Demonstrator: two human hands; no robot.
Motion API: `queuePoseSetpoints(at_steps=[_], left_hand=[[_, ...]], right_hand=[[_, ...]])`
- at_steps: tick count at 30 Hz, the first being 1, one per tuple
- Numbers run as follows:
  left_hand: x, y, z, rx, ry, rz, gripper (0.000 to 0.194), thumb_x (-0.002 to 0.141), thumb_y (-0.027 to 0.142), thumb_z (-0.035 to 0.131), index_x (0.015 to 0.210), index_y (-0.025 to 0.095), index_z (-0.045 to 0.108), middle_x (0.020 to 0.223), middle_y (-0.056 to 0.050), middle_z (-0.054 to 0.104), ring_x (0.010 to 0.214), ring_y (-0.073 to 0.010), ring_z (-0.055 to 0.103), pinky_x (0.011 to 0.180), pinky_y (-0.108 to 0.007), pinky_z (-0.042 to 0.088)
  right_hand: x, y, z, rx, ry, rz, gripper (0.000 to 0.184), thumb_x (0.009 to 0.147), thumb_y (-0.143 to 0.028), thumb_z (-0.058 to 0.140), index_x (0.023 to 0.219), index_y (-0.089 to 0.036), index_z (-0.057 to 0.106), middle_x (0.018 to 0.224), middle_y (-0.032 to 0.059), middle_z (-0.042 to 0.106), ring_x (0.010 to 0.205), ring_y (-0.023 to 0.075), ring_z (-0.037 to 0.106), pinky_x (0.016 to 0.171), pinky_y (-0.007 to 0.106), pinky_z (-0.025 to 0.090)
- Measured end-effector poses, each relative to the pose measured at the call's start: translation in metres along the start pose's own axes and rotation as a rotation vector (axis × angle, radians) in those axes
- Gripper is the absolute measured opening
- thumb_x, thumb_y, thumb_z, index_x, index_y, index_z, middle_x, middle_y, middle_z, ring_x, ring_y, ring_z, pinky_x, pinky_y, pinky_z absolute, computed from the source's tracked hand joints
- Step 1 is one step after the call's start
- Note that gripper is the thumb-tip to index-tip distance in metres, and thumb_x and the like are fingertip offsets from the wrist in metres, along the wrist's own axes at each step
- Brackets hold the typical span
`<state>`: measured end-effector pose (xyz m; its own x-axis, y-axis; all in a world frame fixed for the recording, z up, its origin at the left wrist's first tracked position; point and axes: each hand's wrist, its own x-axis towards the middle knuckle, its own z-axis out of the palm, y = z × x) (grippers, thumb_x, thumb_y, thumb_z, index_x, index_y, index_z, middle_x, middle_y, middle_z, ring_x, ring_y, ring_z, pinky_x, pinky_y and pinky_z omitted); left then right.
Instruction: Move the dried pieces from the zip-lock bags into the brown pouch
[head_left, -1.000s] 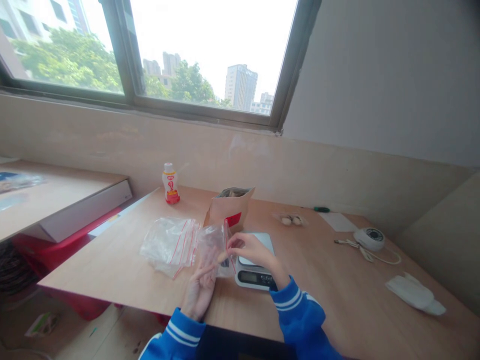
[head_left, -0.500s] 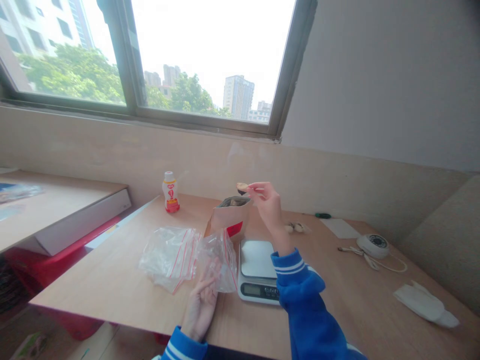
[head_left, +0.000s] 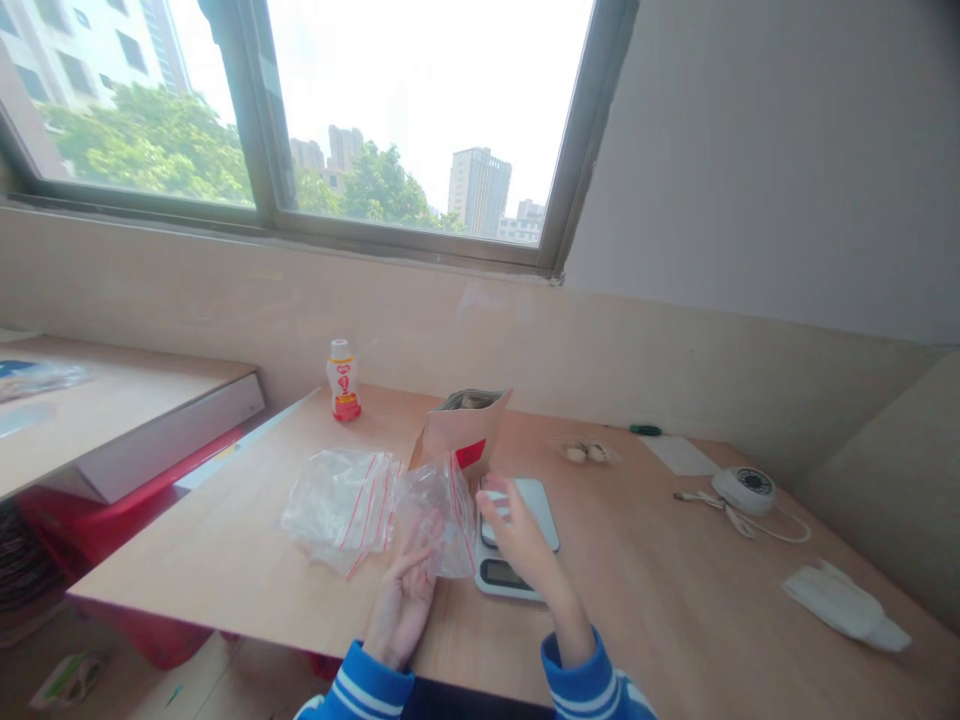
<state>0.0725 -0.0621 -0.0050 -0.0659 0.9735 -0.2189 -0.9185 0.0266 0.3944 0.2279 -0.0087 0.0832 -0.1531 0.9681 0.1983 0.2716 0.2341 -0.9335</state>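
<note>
My left hand point(head_left: 405, 600) is at the table's front, fingers curled at a clear zip-lock bag point(head_left: 448, 525) with a red seal line, holding it. My right hand point(head_left: 523, 535) is over the kitchen scale point(head_left: 538, 505), its fingers apart beside the bag's mouth, with nothing visible in them. The scale has a silver plate and a dark display partly covered by that hand. Behind the bag stands an open brown paper pouch point(head_left: 454, 432) with a red label; pale pieces show inside its mouth.
More clear zip-lock bags point(head_left: 341, 505) lie to the left. A white-and-red bottle point(head_left: 343, 382) stands behind them. To the right are a small bag with pale round pieces point(head_left: 587, 453), a white paper point(head_left: 679, 456), a white camera with cable point(head_left: 744, 490) and a folded white bag point(head_left: 844, 605).
My right hand has come down from above the pouch to over the scale. The pale, dark-edged piece it held is no longer visible. My left hand stays at the bag.
</note>
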Motion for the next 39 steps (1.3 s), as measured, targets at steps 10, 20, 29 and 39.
queuePoseSetpoints(at_steps=[10,20,29,39], left_hand=[[-0.030,0.001,0.013,0.253,-0.245,-0.091,0.056,0.067,0.004,0.057,0.121,0.020,0.063,0.131,-0.010,0.060,0.132,-0.0295,0.045,0.112,-0.043,0.032],[-0.036,0.032,0.079,0.781,0.091,0.181,0.032,0.073,0.040,0.071,0.094,0.017,0.067,0.077,-0.005,0.071,0.063,-0.0196,0.066,0.051,-0.025,0.049],[-0.048,0.054,0.068,0.975,0.057,0.158,0.038,0.071,0.034,0.073,0.105,0.019,0.066,0.096,-0.009,0.070,0.069,-0.0186,0.067,0.057,-0.024,0.053],[-0.044,0.145,0.069,1.183,0.293,0.621,0.059,0.066,0.046,0.069,0.118,0.020,0.058,0.103,-0.007,0.068,0.063,-0.0144,0.060,0.051,-0.023,0.047]], right_hand=[[-0.052,0.012,-0.007,0.241,0.097,0.156,0.039,0.074,-0.051,0.066,0.095,-0.018,0.063,0.074,0.0029,0.063,0.062,0.0179,0.060,0.059,0.030,0.052],[-0.089,0.022,0.027,0.398,0.058,0.175,0.037,0.074,-0.055,0.065,0.091,-0.023,0.056,0.070,-0.0011,0.056,0.053,0.0141,0.055,0.048,0.025,0.045],[-0.090,0.021,0.048,0.471,0.154,0.189,0.038,0.078,-0.057,0.061,0.092,-0.023,0.055,0.076,0.0002,0.056,0.051,0.0123,0.051,0.046,0.025,0.044],[-0.078,0.038,-0.022,0.116,0.078,0.095,0.037,0.084,-0.053,0.054,0.103,-0.025,0.068,0.115,0.0092,0.065,0.108,0.0262,0.060,0.089,0.037,0.051]])
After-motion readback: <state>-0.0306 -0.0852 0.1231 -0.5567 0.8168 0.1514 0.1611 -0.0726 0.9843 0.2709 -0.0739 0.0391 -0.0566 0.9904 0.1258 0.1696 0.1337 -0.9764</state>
